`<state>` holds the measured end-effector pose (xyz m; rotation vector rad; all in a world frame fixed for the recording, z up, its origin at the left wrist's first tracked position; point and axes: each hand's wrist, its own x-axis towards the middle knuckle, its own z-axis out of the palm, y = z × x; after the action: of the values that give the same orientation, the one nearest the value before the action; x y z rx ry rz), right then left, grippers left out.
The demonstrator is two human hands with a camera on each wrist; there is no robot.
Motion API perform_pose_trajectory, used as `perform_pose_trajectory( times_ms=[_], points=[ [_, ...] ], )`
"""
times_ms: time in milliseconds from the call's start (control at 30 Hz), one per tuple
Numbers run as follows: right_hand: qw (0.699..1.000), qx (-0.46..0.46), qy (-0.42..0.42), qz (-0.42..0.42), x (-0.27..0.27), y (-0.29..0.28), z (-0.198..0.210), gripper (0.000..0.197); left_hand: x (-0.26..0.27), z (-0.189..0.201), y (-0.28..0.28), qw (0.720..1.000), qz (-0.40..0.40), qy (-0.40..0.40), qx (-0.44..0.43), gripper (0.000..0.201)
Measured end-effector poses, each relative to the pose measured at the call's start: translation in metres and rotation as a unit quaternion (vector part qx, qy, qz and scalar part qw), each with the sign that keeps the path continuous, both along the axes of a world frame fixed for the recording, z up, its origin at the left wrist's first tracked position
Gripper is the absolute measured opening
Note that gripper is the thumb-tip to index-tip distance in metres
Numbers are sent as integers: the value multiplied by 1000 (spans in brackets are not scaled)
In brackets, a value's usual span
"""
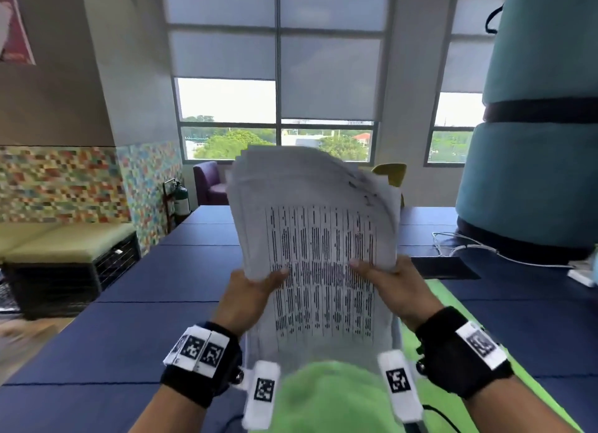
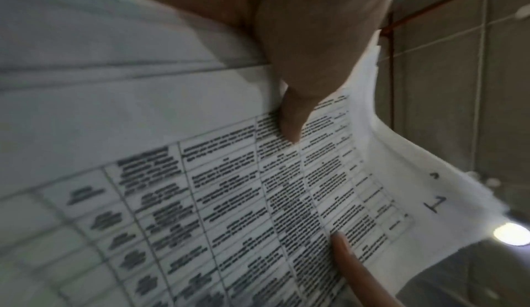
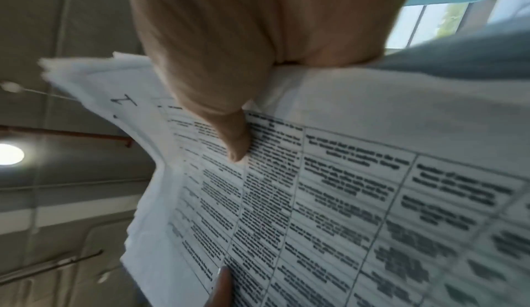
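A thick stack of white printed sheets (image 1: 317,238) with a table of black text stands lifted in front of me, above the blue surface. My left hand (image 1: 249,290) grips its left edge, thumb on the top page. My right hand (image 1: 388,287) grips the right edge the same way. In the left wrist view the left thumb (image 2: 295,117) presses on the printed sheets (image 2: 229,198), with the other hand's thumb (image 2: 352,264) lower down. In the right wrist view the right thumb (image 3: 229,130) lies on the sheets (image 3: 329,198). A handwritten "1" marks the top page's corner. The fingers behind the stack are hidden.
A long blue padded table (image 1: 136,303) runs ahead toward the windows (image 1: 278,76). A tall teal padded column (image 1: 530,125) with white cables (image 1: 469,248) stands at the right. A green strip (image 1: 453,319) lies under my right wrist. A bench (image 1: 64,248) is at the left.
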<state>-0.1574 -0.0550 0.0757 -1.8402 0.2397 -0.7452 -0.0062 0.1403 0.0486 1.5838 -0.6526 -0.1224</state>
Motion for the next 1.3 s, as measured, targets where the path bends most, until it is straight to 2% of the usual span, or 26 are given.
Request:
perform_pose_trajectory(
  times_ms=[100, 167, 200, 267, 333, 400, 433, 467, 500, 567, 600, 667, 700, 767, 800, 833, 933, 1000, 1067, 1100, 1133, 1167, 1200, 1233, 1267, 1300],
  points=[
    [998, -16, -63, -1, 1, 5, 28, 7, 2, 26, -1, 998, 3, -6, -63, 10],
    [999, -16, -49, -11, 0, 3, 19, 5, 2, 19, 1, 998, -20, 19, -48, 18],
    [1000, -7, -11, -16, -1, -1, 6, 8, 3, 7, 3, 999, -23, 40, -25, 25],
    [990, -20, 140, 12, -7, -6, -24, 25, 4, -23, 7, 996, -20, 74, 37, 38],
    [970, -61, 232, 36, -16, -13, -32, 32, 3, -45, 10, 994, -26, 68, 82, 32],
    [983, -63, 171, -14, -25, -17, -3, 28, 3, -42, 9, 995, -14, 23, 99, 26],
    [991, -69, 101, -62, -30, -16, 21, 41, 3, -34, 9, 995, -1, -5, 99, 30],
    [981, -135, 29, -135, -36, -11, 47, 61, 7, -24, 8, 993, 22, -51, 107, 35],
    [948, -247, -43, -198, -44, 1, 74, 79, 10, -12, 7, 985, 44, -115, 120, 40],
    [822, -509, -140, -214, -50, 31, 106, 96, 10, 15, 1, 948, 76, -249, 180, 34],
    [763, -603, -128, -196, -48, 47, 112, 101, 6, 28, -3, 918, 93, -314, 224, 25],
    [688, -705, -28, -171, -38, 68, 108, 101, -11, 50, -9, 844, 118, -432, 295, 24],
    [664, -730, 42, -158, -31, 74, 104, 89, -19, 57, -13, 812, 129, -474, 315, 24],
    [630, -738, 201, -134, -17, 74, 89, 45, -29, 65, -19, 763, 132, -534, 340, 28],
    [643, -714, 247, -126, -10, 71, 83, 27, -32, 64, -20, 745, 133, -558, 340, 31],
    [676, -670, 284, -115, -6, 65, 79, 17, -32, 62, -22, 740, 136, -573, 326, 31],
    [784, -539, 288, -109, 1, 40, 66, 9, -19, 40, -21, 758, 252, -570, 190, 25],
    [855, -447, 241, -102, 1, 20, 58, 13, -11, 21, -15, 779, 379, -479, 140, 67],
    [925, -327, 170, -90, -7, 3, 52, 23, 4, 3, -7, 857, 413, -302, 64, 111],
    [957, -243, 138, -75, -10, -4, 48, 29, 11, -4, -3, 914, 364, -180, 27, 127],
    [979, -161, 113, -55, -13, -10, 43, 31, 19, -9, 0, 962, 266, -52, -26, 137],
    [991, -90, 91, -32, -15, -14, 39, 32, 21, -9, 2, 984, 128, 74, -96, 136],
    [996, -42, 75, -13, -16, -17, 33, 37, 20, -6, 2, 971, -9, 182, -152, 121],
    [998, -16, 65, -3, -17, -17, 29, 42, 18, -1, 0, 954, -89, 225, -175, 99],
    [999, -4, 54, -1, -18, -16, 26, 39, 14, 4, -3, 954, -118, 213, -176, 71],
    [999, -6, 42, -6, -18, -13, 27, 27, 8, 12, -6, 968, -100, 168, -160, 42]
  ],
)
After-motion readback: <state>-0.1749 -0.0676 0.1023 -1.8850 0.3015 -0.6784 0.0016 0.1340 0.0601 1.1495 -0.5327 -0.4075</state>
